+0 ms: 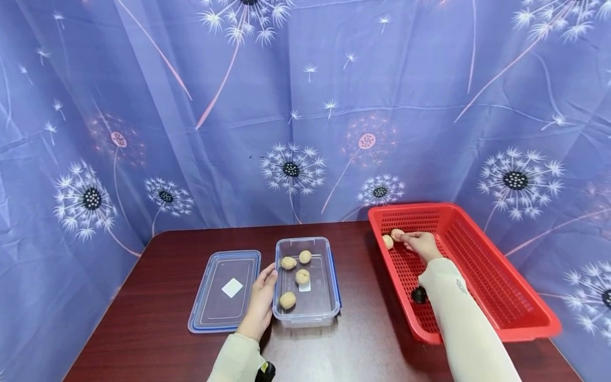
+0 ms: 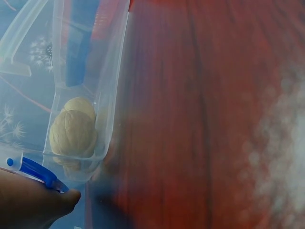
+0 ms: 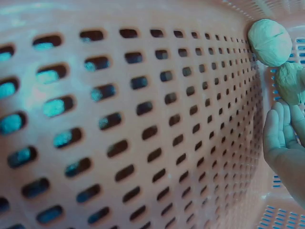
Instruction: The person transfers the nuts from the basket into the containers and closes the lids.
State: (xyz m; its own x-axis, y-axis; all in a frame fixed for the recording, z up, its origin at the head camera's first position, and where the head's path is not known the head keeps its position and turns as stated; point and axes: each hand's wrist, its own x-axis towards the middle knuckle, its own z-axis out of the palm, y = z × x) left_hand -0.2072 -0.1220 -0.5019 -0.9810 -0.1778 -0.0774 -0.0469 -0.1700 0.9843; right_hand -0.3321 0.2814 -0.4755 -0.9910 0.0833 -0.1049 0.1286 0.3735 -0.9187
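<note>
My right hand (image 1: 422, 245) reaches into the red basket (image 1: 477, 318) and pinches a walnut (image 1: 395, 233) at its far left corner. Another walnut (image 1: 387, 242) lies beside it; the right wrist view shows that loose walnut (image 3: 270, 43) just above the held walnut (image 3: 289, 83). My left hand (image 1: 260, 302) rests against the left side of a clear plastic box (image 1: 319, 307), fingers along its outer wall. Several walnuts (image 1: 302, 276) lie inside the box. In the left wrist view, the thumb (image 2: 66, 202) is by a blue latch (image 2: 40, 174) of the box.
A clear lid (image 1: 224, 307) with a blue edge and a white label lies left of the box on the dark red table (image 1: 167, 276). A blue dandelion-print curtain (image 1: 334, 175) hangs behind the table and along its sides.
</note>
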